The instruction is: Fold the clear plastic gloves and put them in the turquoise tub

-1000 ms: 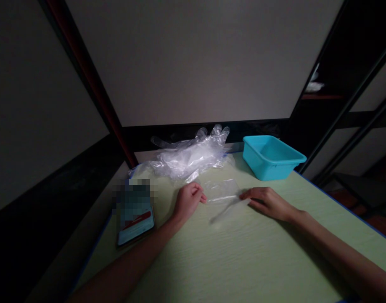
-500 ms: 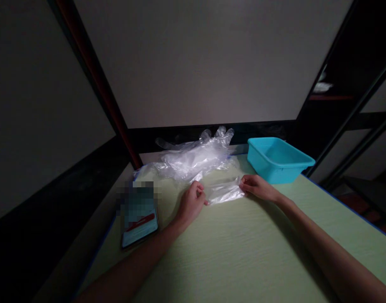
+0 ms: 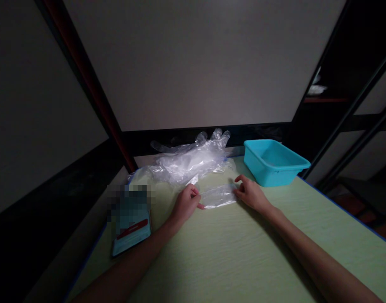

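A folded clear plastic glove (image 3: 218,196) lies low over the pale green table (image 3: 224,248), stretched between my two hands. My left hand (image 3: 187,202) pinches its left end, fingers closed. At its right end is my right hand (image 3: 250,192), with the index finger raised and apart from the thumb; its lower fingertips touch the plastic's edge. Behind the hands lies a heap of crumpled clear plastic gloves (image 3: 189,162), some glove fingers standing up at the back.
A turquoise basin (image 3: 275,174) stands at the back right edge of the table. At the left edge lies a phone (image 3: 133,229), partly blurred by pixels. Pale panels (image 3: 205,63) with dark frames rise behind the table.
My right hand has loosened its pinch, its index finger now lifted off the plastic. The plastic lies flatter. The whole view has shifted slightly.
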`<state>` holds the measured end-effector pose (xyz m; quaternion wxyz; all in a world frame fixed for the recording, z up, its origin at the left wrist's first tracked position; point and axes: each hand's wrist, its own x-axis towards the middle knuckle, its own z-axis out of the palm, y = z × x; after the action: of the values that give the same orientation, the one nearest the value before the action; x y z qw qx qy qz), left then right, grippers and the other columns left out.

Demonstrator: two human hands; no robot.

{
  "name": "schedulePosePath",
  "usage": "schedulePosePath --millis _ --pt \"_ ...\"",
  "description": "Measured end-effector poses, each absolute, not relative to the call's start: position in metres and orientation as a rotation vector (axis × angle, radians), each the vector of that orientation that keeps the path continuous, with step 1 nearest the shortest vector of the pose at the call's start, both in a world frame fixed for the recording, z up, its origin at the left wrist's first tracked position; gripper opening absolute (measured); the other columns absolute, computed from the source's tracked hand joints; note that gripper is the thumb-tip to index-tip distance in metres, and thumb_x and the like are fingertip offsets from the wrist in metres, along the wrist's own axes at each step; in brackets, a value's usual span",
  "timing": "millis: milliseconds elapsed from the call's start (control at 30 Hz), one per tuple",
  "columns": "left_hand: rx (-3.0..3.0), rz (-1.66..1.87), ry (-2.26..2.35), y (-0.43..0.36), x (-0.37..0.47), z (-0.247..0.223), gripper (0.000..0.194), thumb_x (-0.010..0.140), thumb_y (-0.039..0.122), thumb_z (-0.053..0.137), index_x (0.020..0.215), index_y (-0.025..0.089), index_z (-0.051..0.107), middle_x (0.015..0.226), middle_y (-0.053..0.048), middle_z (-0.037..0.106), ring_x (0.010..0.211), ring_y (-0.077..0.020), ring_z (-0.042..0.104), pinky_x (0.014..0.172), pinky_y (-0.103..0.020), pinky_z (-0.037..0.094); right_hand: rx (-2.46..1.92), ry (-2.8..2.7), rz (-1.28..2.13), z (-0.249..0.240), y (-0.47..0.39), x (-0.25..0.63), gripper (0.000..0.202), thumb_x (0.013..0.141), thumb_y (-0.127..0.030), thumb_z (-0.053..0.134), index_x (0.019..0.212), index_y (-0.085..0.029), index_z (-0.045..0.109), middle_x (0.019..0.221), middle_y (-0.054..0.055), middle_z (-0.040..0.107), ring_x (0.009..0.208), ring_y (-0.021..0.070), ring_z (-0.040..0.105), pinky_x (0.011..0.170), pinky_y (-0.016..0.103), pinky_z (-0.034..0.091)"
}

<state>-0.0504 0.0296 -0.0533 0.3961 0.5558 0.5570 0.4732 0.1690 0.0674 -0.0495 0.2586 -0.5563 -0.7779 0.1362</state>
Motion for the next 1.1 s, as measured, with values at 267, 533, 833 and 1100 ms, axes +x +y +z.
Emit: schedulePosePath --millis 267,533,833,1100 --pt "1.445 1.228 1.417 0.029 -0.051 -0.057 0.006 0.062 0.013 0.046 0.065 0.016 0.042 0.057 0.008 0.044 0.039 -0.0114 0.058 0.035 -0.015 0.033 -1.354 -2.189 0.221 -0.054 0.068 0.172 0.035 0.072 -0.015 0.05 0.107 -0.013 0.046 0.101 0.011 0.056 0.078 0.0181 0.053 0.073 0.029 0.039" --pt "1.505 1.371 1.435 0.025 -0.049 -0.054 0.005 0.063 0.017 0.046 0.067 0.017 0.042 0.062 0.007 0.045 0.038 -0.0083 0.054 0.038 -0.017 0.035 -1.246 -2.217 0.261 -0.056 0.068 0.173 0.036 0.076 -0.015 0.047 0.111 -0.012 0.046 0.099 0.011 0.057 0.089 0.0217 0.051 0.082 0.036 0.038" --pt "2.17 1.484 1.541 0.009 -0.045 -0.044 0.008 0.072 0.013 0.042 0.076 0.019 0.046 0.058 0.005 0.044 0.051 -0.0107 0.044 0.051 -0.021 0.037 -1.184 -2.196 0.795 -0.032 0.054 0.179 0.012 0.079 -0.019 0.042 0.09 -0.015 0.046 0.065 0.002 0.059 0.057 0.0134 0.054 0.054 0.024 0.041" --pt "2.587 1.051 1.206 -0.017 -0.025 -0.031 0.026 0.071 0.014 0.046 0.096 0.018 0.051 0.099 -0.007 0.056 0.097 -0.0198 0.049 0.085 -0.031 0.04 -0.959 -2.155 0.813 -0.036 0.033 0.197 0.009 0.08 -0.024 0.047 0.081 -0.015 0.05 0.077 0.004 0.053 0.067 0.0136 0.05 0.059 0.026 0.042"
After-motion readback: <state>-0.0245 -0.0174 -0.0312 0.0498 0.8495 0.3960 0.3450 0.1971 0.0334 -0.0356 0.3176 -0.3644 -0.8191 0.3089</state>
